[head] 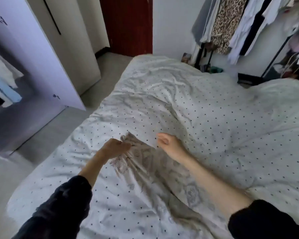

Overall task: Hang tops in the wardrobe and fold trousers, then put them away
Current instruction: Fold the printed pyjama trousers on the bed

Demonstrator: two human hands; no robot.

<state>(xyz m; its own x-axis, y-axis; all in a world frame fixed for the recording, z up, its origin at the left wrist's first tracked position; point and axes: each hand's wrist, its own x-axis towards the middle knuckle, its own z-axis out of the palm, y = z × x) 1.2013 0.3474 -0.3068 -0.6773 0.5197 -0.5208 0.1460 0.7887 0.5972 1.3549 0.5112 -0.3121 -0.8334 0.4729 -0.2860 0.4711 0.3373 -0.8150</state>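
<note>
A pale garment (145, 163) with a faint grey print lies crumpled on the white dotted duvet (205, 118) of the bed, running from between my hands back toward me. My left hand (116, 146) pinches the garment's far end, which is bunched at my fingertips. My right hand (166, 142) hovers just right of that end with its fingers loosely curled, and I see no cloth in it. Both forearms are bare below dark pushed-up sleeves. The white wardrobe (72, 49) stands to the left across a strip of floor.
A lilac panel (33, 66) angles out beside the wardrobe at left. A dark red door (128, 23) is at the far end. A clothes rail (231, 23) with several hanging garments stands at the back right, past the bed's far corner.
</note>
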